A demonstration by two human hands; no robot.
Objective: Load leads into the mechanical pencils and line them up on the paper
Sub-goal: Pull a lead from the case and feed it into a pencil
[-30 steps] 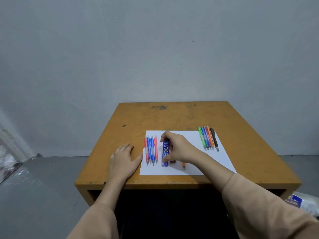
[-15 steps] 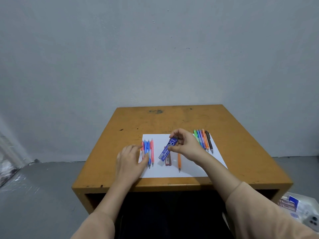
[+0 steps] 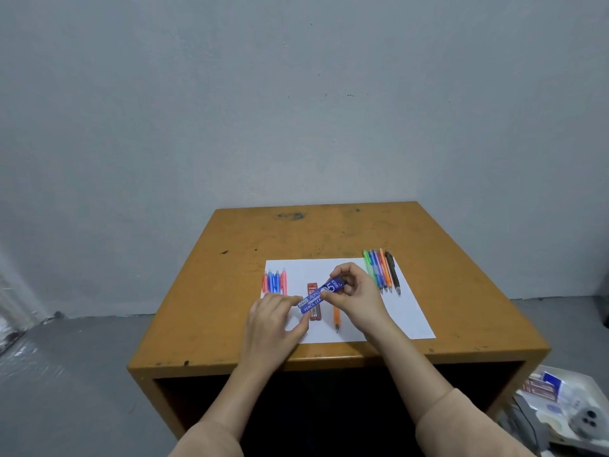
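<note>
Gripping lead case (image 3: 321, 296) at far end with right hand (image 3: 359, 296) fingers above mid paper (image 3: 395, 315) toward front counter (image 3: 296, 235) edge, left hand (image 3: 268, 328) fingers at near cap end, pinch unclear; probably light, slick, rigid plastic with brittle leads, best taken by flat sides.

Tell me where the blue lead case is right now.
Head view: the blue lead case is pinched in the right hand over the middle of the paper, its lower end at the left hand, crossing the red lead case.
</note>
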